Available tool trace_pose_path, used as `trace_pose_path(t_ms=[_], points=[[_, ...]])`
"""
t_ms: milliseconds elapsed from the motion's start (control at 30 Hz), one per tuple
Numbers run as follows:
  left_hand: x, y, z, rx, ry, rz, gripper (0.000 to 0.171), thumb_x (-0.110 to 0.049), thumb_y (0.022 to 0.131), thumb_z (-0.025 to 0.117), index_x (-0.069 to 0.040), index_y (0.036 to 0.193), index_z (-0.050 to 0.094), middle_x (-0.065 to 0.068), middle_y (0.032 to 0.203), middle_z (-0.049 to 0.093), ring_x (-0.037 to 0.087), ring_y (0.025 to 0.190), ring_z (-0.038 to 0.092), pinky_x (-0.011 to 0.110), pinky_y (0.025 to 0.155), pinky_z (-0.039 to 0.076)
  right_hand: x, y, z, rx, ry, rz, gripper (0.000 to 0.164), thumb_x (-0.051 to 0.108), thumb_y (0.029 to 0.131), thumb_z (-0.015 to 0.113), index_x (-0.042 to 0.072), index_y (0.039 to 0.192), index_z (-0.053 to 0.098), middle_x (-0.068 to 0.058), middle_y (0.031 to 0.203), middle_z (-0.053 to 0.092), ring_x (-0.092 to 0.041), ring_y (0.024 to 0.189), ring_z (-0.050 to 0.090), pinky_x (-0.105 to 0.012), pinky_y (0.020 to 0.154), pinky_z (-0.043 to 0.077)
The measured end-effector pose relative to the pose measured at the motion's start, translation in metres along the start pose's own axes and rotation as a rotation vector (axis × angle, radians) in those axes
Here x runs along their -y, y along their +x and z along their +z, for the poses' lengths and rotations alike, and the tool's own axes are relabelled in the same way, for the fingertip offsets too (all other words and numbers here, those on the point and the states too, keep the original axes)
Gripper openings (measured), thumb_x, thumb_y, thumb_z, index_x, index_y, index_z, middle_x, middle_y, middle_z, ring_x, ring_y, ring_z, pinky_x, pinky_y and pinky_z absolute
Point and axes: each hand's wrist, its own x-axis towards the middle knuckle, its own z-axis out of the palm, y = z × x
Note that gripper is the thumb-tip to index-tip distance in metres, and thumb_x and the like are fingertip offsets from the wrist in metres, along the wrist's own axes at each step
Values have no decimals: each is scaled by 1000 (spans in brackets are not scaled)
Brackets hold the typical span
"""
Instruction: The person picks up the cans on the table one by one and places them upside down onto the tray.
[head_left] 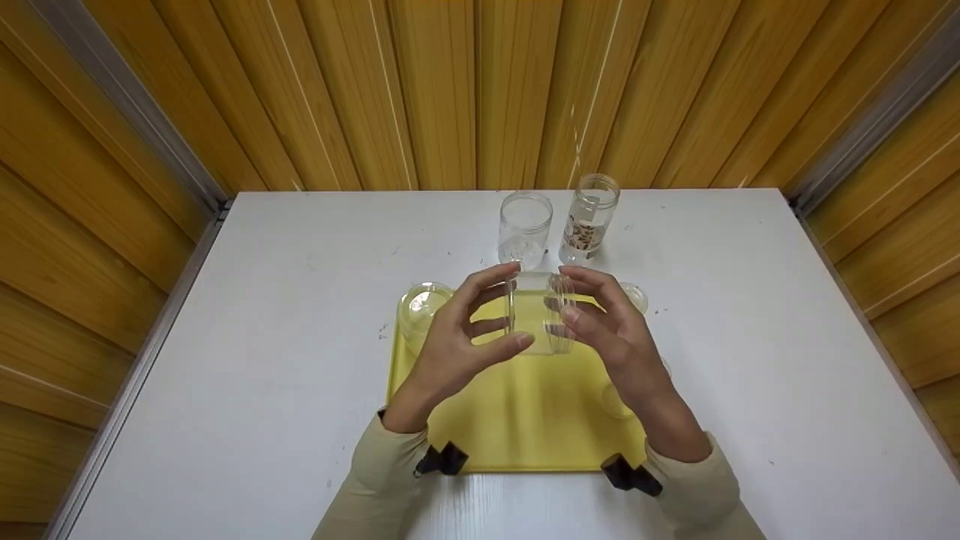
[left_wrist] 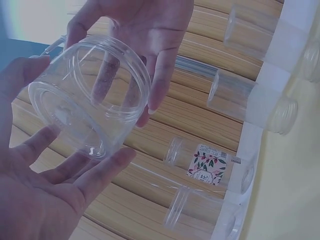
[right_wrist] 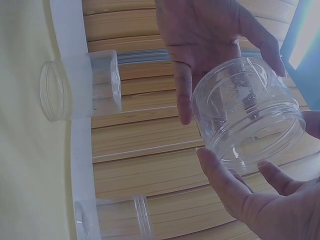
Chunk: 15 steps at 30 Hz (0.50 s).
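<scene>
A clear, wide-mouthed plastic jar (head_left: 534,315) lies sideways in the air over the yellow tray (head_left: 517,431), held between both hands. My left hand (head_left: 459,339) grips its base end, thumb in front and fingers behind. At the threaded mouth, my right hand (head_left: 621,339) holds the rim with thumb and fingers. In the left wrist view the jar (left_wrist: 75,112) shows its round base towards the left palm. The right wrist view shows the same jar (right_wrist: 245,117) without a lid, its screw thread on the right hand's side.
Behind the tray stand a clear jar (head_left: 525,221) and a taller jar with a printed label (head_left: 587,225). Another clear jar (head_left: 421,307) is at the tray's back left corner. More clear containers (head_left: 616,401) sit partly hidden by the right arm. Wood-patterned walls enclose the white table (head_left: 300,337).
</scene>
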Motion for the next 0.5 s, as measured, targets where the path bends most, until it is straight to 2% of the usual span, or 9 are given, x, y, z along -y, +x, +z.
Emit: trace_pose_path(t_ms=[400,500], points=[[0,0,0,-6,4,8,76,-23,90,86,-7,154,51,20,154,51,25,139,54,45,102,56,1,-1,-1,13,-29,11,53,14,103,58,8,155,48,-18,146,47,-36,132,57,-42,101,56],[-1,0,0,-7,6,9,75,-23,90,86,-7,154,51,18,154,51,25,139,54,44,102,56,1,-1,-1,12,-32,12,53,14,103,58,8,155,48,-18,146,47,-36,132,58,-42,101,56]])
